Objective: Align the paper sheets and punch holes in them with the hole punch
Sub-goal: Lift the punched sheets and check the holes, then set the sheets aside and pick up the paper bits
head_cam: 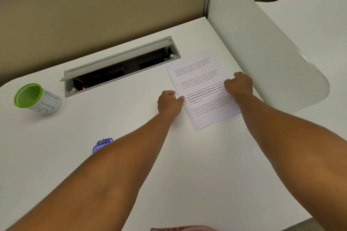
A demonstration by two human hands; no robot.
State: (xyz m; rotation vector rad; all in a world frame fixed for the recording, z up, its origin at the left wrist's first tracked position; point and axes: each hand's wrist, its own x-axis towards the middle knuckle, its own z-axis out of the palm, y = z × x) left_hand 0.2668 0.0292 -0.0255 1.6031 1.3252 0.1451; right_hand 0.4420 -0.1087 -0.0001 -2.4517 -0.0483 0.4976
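The printed paper sheets lie flat and slightly rotated on the white desk, at the far right. My left hand pinches the stack's left edge at mid height. My right hand rests curled on the right edge, fingers on the paper. A purple hole punch sits on the desk near the left, partly hidden behind my left forearm, well apart from both hands.
A green-rimmed cup lies tilted at the far left. An open grey cable hatch is set into the desk behind the paper. A white side divider rises just right of the sheets; a beige partition closes the back.
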